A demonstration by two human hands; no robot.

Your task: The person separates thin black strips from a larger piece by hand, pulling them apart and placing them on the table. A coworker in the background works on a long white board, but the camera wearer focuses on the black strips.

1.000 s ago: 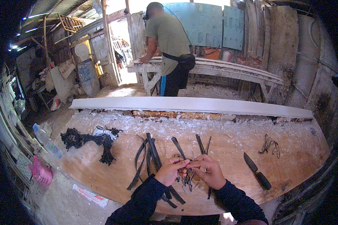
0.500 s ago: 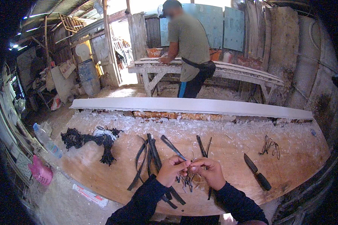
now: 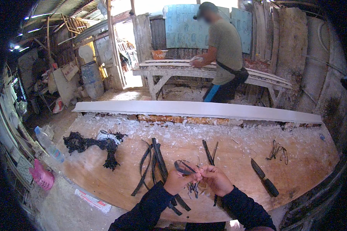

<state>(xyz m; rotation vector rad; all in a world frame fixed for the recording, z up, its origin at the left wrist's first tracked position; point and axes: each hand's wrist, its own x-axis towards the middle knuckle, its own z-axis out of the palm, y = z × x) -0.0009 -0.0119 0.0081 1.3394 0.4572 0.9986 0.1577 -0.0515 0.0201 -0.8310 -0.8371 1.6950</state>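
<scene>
Over the near middle of the wooden table, my left hand (image 3: 176, 182) and my right hand (image 3: 219, 181) meet, fingertips pinched together. Between them a thin black strip (image 3: 180, 168) bends into a loop above my left fingers; its ends are hidden in the pinch. Several long flat black strips (image 3: 160, 159) lie beside and partly beneath my left hand. Just beyond my right hand rest more black strips (image 3: 207, 150), spread in a V. Below the fingers is a small tangle of thin dark pieces (image 3: 193, 188). A knife (image 3: 263, 177) with a black handle lies to the right.
Bunches of knotted black cord (image 3: 111, 154) and a white bundle (image 3: 106, 135) lie at left. A wire-like bunch (image 3: 275, 150) sits at right. Along the far edge runs a long white moulding (image 3: 196, 109). A co-worker (image 3: 227, 50) stands at another bench (image 3: 173, 71).
The black strip, straight before, is now curled into a loop at my fingertips. Both hands have shifted slightly right. The co-worker has moved right along the far bench.
</scene>
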